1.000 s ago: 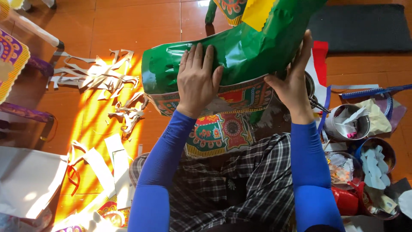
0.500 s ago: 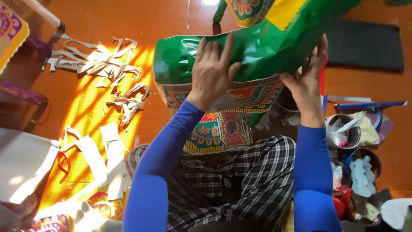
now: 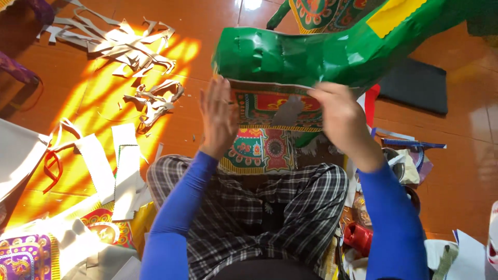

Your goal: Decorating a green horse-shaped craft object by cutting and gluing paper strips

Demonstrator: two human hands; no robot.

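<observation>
A large figure covered in glossy green paper [image 3: 311, 54] is held up over my lap, with a yellow patch and red-and-green ornamental panels [image 3: 262, 109] along its underside. My left hand [image 3: 218, 116] is flat with fingers apart, just below the green edge, against the patterned panel. My right hand [image 3: 337, 116] is blurred and grips the figure's lower edge where green paper meets the patterned band. I sit cross-legged in checked trousers with blue sleeves.
Cut paper scraps [image 3: 129, 46] lie on the orange floor at upper left, white scalloped strips [image 3: 124, 171] at left. A black mat [image 3: 415, 85] is at upper right. Bowls with rags [image 3: 404, 163] and a red cup [image 3: 358, 236] crowd the right side.
Both hands slid down from the top of the green surface to its lower edge. The left hand came off the green paper, and the figure shifted up and to the right.
</observation>
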